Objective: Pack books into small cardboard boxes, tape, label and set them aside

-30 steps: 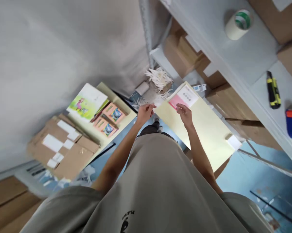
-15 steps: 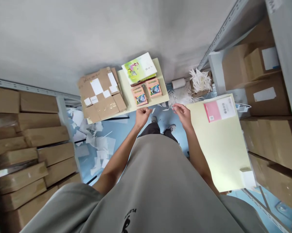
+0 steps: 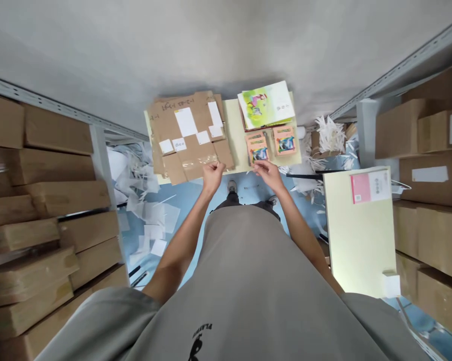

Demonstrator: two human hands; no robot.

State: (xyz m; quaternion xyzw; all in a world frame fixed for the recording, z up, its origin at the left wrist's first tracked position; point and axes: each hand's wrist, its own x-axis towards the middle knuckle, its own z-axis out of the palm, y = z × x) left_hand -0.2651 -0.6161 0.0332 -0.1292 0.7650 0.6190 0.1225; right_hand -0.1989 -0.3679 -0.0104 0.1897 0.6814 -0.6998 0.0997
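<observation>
Left hand (image 3: pixel 213 176): fingers curled in tight, can't tell if anything is pinched inside. Right hand (image 3: pixel 269 175): fingers half-bent and pointing left, can't tell if they grasp anything. Hands apart, both at near edge of far pale yellow table (image 3: pixel 232 128).

Left hand overlaps near edge of brown cardboard (image 3: pixel 202 115), close to a shiny strip of clear tape (image 3: pixel 197 161); contact unclear. Cardboard fills left part of that table, several white labels on it, handwriting toward far left.

Right hand sits at near end of left pink box (image 3: pixel 258 146); touch unclear. Right pink box (image 3: pixel 284 141) just beside it. Both have colorful pictures. Behind them, far right of table: stack of books (image 3: pixel 265 106), top cover green and white.

Right side: second pale yellow table (image 3: pixel 357 245), pink-and-white packet (image 3: pixel 370 185) at far end, small white box (image 3: pixel 391 286) at near right corner. Shredded paper (image 3: pixel 331 134) between tables, farther back. Brown cartons (image 3: pixel 67 195) stacked left, more cartons (image 3: pixel 432 230) right. White paper scraps (image 3: pixel 156 218) on blue floor, left.
</observation>
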